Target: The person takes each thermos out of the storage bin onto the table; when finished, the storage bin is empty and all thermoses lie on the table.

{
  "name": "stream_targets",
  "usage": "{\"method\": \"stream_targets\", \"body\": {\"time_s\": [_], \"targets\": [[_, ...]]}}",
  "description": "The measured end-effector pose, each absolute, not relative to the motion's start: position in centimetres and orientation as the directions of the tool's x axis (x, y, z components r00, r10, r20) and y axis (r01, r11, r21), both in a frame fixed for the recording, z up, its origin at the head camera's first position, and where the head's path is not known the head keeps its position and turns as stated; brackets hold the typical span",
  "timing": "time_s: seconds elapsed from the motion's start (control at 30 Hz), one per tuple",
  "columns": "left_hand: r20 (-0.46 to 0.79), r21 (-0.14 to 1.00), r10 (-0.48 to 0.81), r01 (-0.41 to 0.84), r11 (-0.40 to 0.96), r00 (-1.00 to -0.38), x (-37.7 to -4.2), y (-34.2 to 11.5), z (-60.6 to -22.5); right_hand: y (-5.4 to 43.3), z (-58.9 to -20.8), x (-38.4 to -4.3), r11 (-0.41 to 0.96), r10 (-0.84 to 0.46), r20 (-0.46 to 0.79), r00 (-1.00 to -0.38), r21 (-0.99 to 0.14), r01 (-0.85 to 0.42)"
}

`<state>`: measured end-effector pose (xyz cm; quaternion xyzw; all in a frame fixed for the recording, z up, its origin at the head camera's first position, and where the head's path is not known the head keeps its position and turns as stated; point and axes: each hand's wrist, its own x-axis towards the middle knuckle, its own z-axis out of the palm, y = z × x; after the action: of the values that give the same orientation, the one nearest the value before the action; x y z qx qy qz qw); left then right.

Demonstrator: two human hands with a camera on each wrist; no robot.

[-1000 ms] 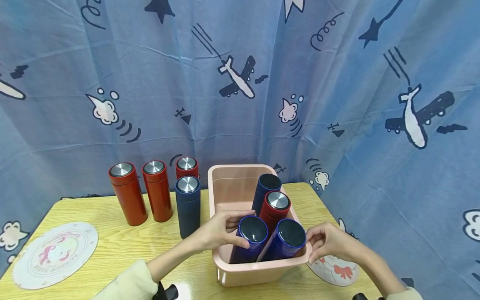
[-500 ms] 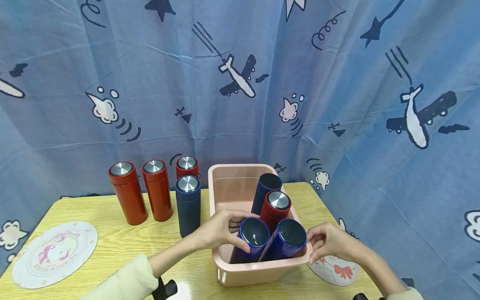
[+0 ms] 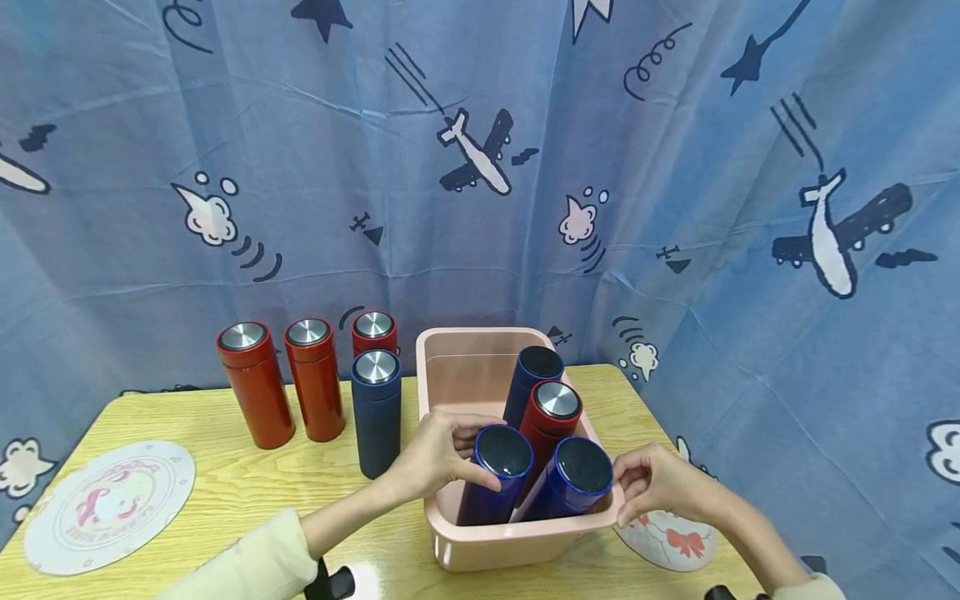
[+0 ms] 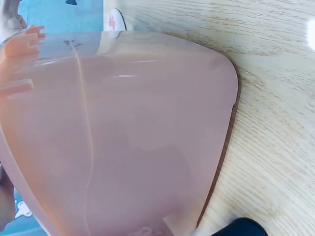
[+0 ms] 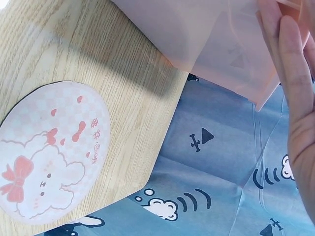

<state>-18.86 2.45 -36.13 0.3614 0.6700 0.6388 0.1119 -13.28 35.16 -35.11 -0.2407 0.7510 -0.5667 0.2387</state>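
A pink plastic bin [image 3: 517, 546] stands on the table, with several thermos bottles inside. At its near left, my left hand [image 3: 435, 458] grips a shiny blue thermos bottle [image 3: 504, 457] near its dark lid, thumb in front and fingers behind. Beside that bottle leans another shiny blue bottle [image 3: 581, 468]. Behind them are a red bottle [image 3: 555, 408] and a dark navy bottle [image 3: 538, 371]. My right hand [image 3: 663, 483] pinches the bin's right rim near the front corner. The left wrist view is mostly filled by the bin's side wall [image 4: 147, 132], hiding the held bottle.
Left of the bin stand a navy bottle [image 3: 377, 417], two red bottles, the nearer being a red bottle [image 3: 318, 392], and a partly hidden red bottle [image 3: 374, 327]. Round mats lie at left [image 3: 112, 508] and right [image 5: 59, 152]. A blue curtain [image 3: 300, 167] hangs behind.
Over the last half second my left hand has moved the held blue bottle slightly left and up inside the bin. My right hand stays on the rim.
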Motion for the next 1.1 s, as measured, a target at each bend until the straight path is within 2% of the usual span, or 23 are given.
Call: {"method": "stream_targets", "body": {"time_s": [0.43, 1.1], "targets": [[0.276, 0.946, 0.554, 0.325, -0.011, -0.785, -18.5, 2.0, -34.3, 35.1, -34.7, -13.3, 0.226, -0.638, -0.081, -0.765, -0.970, -0.086], [0.304, 0.937, 0.545, 0.350, -0.021, -0.782, -18.6, 1.3, -32.9, 35.2, -35.0, -13.3, 0.214, -0.640, -0.077, -0.765, -0.974, -0.080]]}}
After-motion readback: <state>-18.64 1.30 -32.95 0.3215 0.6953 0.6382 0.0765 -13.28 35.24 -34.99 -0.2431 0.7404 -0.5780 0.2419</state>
